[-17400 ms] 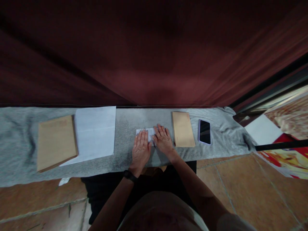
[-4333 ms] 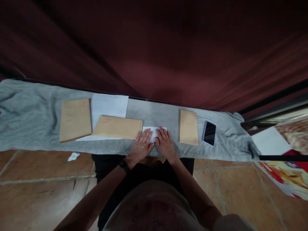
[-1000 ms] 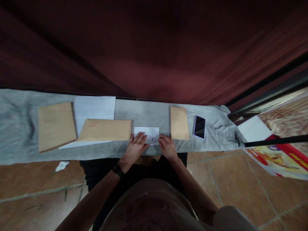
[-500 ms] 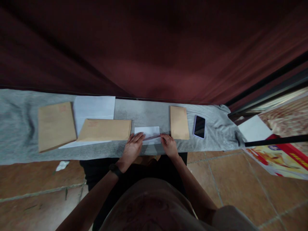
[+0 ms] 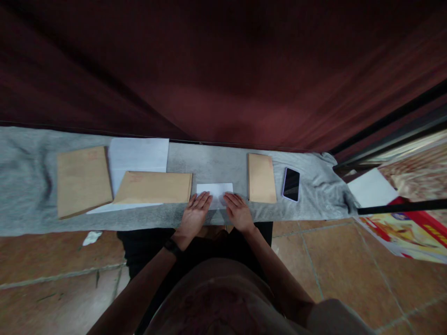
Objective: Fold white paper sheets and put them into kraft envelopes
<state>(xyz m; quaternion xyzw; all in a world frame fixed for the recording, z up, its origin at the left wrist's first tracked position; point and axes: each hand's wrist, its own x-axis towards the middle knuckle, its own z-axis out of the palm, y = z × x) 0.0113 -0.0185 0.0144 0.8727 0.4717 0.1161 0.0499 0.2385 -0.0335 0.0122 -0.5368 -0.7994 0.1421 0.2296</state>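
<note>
1. The left hand (image 5: 193, 215) lies palm down. Its grip is apart, the fingers stretched flat, the fingertips pressing the near left part of a folded white paper (image 5: 214, 189).
2. The right hand (image 5: 238, 212) mirrors it just beside. Its grip is likewise apart and clamped on nothing, the fingers flat on the paper's near right part. The two hands lie close together without touching.
3. The folded white paper lies flat on the grey cloth (image 5: 31, 195) that covers the table, at the centre and straight in front of the person. Its far half shows beyond the fingertips.
4. A long brown envelope (image 5: 153, 187) lies lengthwise just left of the paper, its right end very near it. It rests over the near part of a large white sheet (image 5: 138, 155).
5. Farther left, a broad brown envelope (image 5: 83, 180) overlaps that sheet's left edge.
6. To the right of the paper, a narrow brown envelope (image 5: 261, 178) lies end-on, with a phone (image 5: 291, 184) just beyond it, its dark screen up.
7. A black wristband (image 5: 172, 246) circles the left wrist.
8. A dark red curtain (image 5: 223, 83) hangs behind the table. A tiled floor (image 5: 331, 265) spreads below, with a white scrap (image 5: 91, 237) on it at the left and a colourful poster (image 5: 412, 232) at the right.
</note>
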